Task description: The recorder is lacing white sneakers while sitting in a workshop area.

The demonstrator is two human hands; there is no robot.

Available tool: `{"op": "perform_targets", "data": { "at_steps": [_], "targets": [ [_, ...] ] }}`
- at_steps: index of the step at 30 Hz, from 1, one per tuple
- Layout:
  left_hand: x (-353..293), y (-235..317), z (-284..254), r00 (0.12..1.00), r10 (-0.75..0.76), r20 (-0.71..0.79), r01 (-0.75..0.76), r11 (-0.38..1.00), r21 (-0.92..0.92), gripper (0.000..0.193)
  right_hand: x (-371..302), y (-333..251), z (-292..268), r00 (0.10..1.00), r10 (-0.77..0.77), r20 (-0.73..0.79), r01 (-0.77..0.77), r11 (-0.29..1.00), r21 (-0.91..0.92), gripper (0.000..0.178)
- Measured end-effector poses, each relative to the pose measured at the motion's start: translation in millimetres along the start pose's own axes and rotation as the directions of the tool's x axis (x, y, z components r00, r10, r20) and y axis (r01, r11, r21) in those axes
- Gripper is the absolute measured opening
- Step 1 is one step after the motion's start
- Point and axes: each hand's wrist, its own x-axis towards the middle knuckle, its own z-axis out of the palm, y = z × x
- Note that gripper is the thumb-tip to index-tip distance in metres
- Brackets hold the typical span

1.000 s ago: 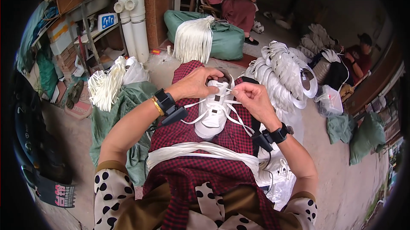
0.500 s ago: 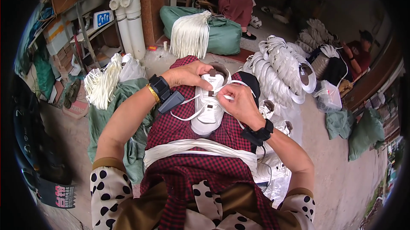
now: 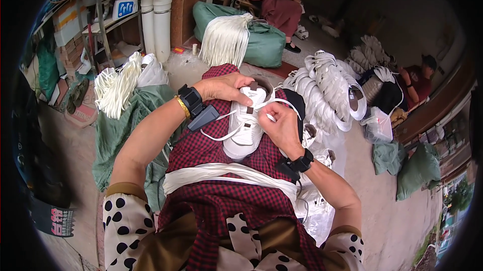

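Observation:
A white sneaker (image 3: 236, 146) lies on the red-and-black checked apron over my lap, its toe toward me. My left hand (image 3: 226, 90) is closed on the shoe's upper near the ankle opening, thumb on the tongue side. With thumb and fingers pinched, my right hand (image 3: 280, 126) grips a white shoelace (image 3: 288, 103) at the shoe's right side; the lace arches above that hand. Another length of the lace loops out to the left of the shoe. My right fingers partly hide the eyelets on that side.
A bundle of white laces (image 3: 226, 177) is tied round my waist. More laces hang over green sacks (image 3: 266, 44) ahead and at left. White shoe parts (image 3: 322, 90) and several white sneakers (image 3: 314, 185) lie at right. Two other people sit farther off, one ahead, one at right.
My right hand has shifted slightly down, and the lace above it now makes a wider arch. My left hand keeps its hold on the sneaker. The view has turned slightly.

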Motion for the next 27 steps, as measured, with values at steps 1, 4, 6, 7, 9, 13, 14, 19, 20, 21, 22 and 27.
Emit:
{"op": "perform_targets", "data": {
  "at_steps": [1,4,6,7,9,13,14,19,20,21,22,27],
  "targets": [
    [-0.2,0.8,0.4,1.0,0.001,-0.001,-0.001,1.0,-0.003,0.034,-0.5,2.7,2.0,0.998,0.057,-0.012,-0.055,0.996,0.071,0.014],
    [-2.0,3.2,1.9,1.0,0.022,-0.013,-0.022,1.0,-0.004,0.035,-2.4,0.8,3.1,0.991,0.128,-0.023,-0.124,0.984,0.13,0.014],
    [-3.0,4.2,3.2,0.999,0.039,-0.011,-0.04,0.993,-0.115,0.036,-2.4,2.0,7.3,0.991,0.131,-0.035,-0.123,0.976,0.182,0.014],
    [-3.1,4.6,3.3,0.999,0.039,-0.01,-0.04,0.992,-0.117,0.036,-2.5,2.4,8.5,0.99,0.132,-0.048,-0.117,0.965,0.234,0.013],
    [-3.0,3.9,1.6,1.0,0.019,-0.009,-0.02,0.992,-0.122,0.037,-2.8,-1.1,7.4,0.991,0.13,-0.027,-0.119,0.962,0.244,0.013],
    [-2.0,-3.1,0.5,0.999,0.032,-0.022,-0.035,0.991,-0.126,0.039,-0.4,-5.6,1.1,0.998,0.045,0.037,-0.05,0.991,0.121,0.012],
    [-2.5,-3.6,-0.6,0.999,0.033,-0.019,-0.035,0.994,-0.103,0.039,0.8,-6.1,-0.5,0.998,0.045,0.038,-0.049,0.992,0.12,0.012],
    [-2.2,-8.7,-0.1,0.998,0.011,-0.054,-0.013,0.999,-0.049,0.041,3.7,-10.7,-8.3,0.993,-0.056,0.104,0.051,0.997,0.054,0.011],
    [-2.0,-9.1,0.1,0.999,0.016,-0.051,-0.02,0.998,-0.063,0.041,4.1,-10.0,-8.8,0.993,-0.058,0.105,0.053,0.997,0.054,0.011],
    [-1.8,-8.4,0.8,0.999,0.022,-0.047,-0.026,0.997,-0.077,0.041,4.0,-8.5,-9.6,0.989,-0.086,0.121,0.083,0.996,0.032,0.01],
    [-2.2,-7.7,1.0,0.999,0.023,-0.046,-0.026,0.997,-0.076,0.041,3.9,-6.9,-9.6,0.984,-0.114,0.137,0.113,0.994,0.01,0.01],
    [-2.7,-5.9,0.4,0.999,0.013,-0.046,-0.015,0.999,-0.043,0.041,4.6,0.5,-2.1,0.992,-0.013,0.128,-0.003,0.991,0.13,0.012]
  ]
}}
